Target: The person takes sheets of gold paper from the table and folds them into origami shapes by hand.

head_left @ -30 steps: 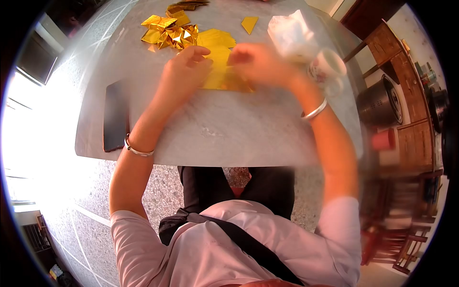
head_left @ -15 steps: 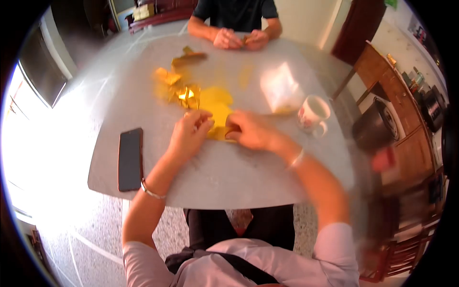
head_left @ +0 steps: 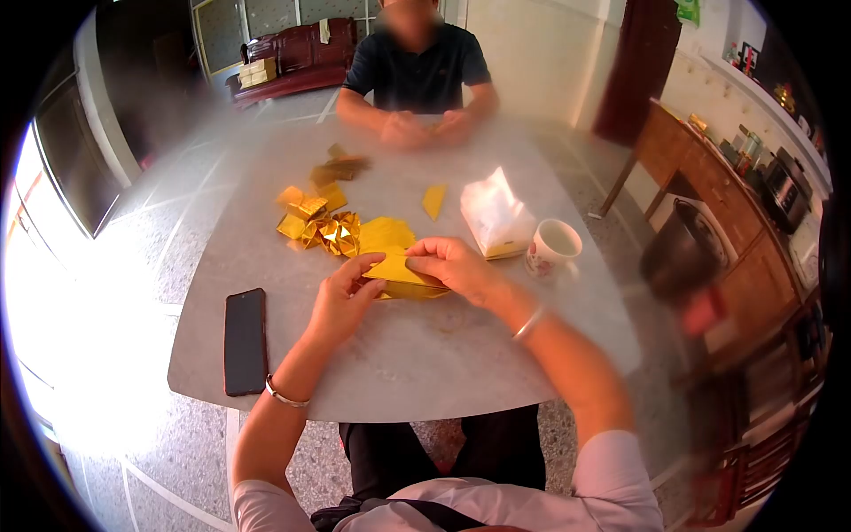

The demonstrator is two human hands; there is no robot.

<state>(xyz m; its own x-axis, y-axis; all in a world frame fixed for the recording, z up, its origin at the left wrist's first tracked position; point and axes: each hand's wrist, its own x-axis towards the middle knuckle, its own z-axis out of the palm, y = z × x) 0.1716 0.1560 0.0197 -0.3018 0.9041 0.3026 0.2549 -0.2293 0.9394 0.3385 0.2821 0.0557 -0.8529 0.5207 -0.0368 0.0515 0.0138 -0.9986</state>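
Note:
A folded sheet of yellow paper (head_left: 403, 273) is held between my two hands, just above the near half of the grey table. My left hand (head_left: 341, 300) pinches its left end, thumb in front and fingers behind. My right hand (head_left: 456, 268) grips the right part, with the thumb and fingertips pressed on the upper face. Right behind it lies more yellow paper (head_left: 387, 233), flat on the table. Shiny gold folded paper pieces (head_left: 332, 233) are heaped to the left of that.
A black phone (head_left: 245, 343) lies at the left edge of the table (head_left: 381, 372). To the right stand a white mug (head_left: 555, 244) and a white plastic packet (head_left: 496, 213). One yellow piece (head_left: 433, 201) lies near the packet. Across sits a person (head_left: 417, 75), hands together, blurred.
My head view has tilted up, so the table sits lower. The yellow paper between my hands is now lifted, its folded face showing, and my right fingers lie across its top.

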